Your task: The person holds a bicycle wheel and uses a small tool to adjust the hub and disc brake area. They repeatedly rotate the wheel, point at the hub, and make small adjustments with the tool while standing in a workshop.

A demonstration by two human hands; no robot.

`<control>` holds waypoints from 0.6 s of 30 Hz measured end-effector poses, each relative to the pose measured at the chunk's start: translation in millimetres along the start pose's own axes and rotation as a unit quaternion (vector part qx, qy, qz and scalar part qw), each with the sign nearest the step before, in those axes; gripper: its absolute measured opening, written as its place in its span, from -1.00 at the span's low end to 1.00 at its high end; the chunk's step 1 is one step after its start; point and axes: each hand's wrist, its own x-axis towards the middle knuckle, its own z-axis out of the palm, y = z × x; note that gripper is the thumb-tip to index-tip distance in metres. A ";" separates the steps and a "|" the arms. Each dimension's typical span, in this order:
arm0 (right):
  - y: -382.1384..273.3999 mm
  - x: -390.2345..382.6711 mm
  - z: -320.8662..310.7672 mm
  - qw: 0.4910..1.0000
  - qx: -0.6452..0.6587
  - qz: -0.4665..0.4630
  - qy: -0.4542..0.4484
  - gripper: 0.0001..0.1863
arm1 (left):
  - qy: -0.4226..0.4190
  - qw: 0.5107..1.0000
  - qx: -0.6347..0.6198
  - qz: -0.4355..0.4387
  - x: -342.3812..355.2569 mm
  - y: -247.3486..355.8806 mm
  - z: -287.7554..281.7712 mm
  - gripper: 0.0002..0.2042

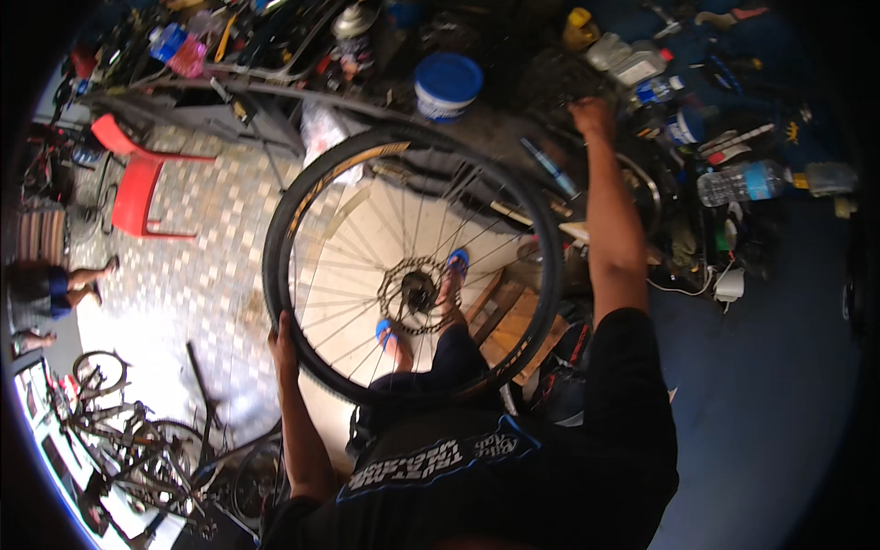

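A bicycle wheel (278, 247) with a black tyre, thin spokes and a disc brake rotor (392, 310) is held up before my body. My left hand (283, 341) is closed round the tyre at its lower left side. Reaching out over the cluttered dark workbench (513, 69) at the far right, my right hand (591, 117) has its fingers curled together. Whatever sits in those fingers is too small and dark to make out. A blue and clear slim tube (550, 167) lies near my right forearm.
On the bench stand a blue-lidded tub (447, 81), a spray can (352, 26) and several plastic bottles (744, 185). A red chair (139, 197) is at left, with bicycles (151, 440) below it. Wooden slats (522, 325) show beside my legs. Another person's legs (84, 277) appear at far left.
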 end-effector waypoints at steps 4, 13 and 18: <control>-2.9 2.6 -4.9 0.998 -0.043 -0.001 -0.050 -0.64 | -0.024 0.999 -0.009 -0.021 -7.7 18.3 1.1 -0.16; -31.0 -66.3 -37.2 0.980 0.128 -0.114 0.104 -0.67 | -0.004 1.000 -0.004 -0.011 -16.7 29.0 0.3 -0.14; -70.4 -242.4 -40.3 0.911 0.293 -0.281 0.069 -0.91 | -0.015 1.000 -0.023 0.010 -5.5 13.4 -3.1 -0.18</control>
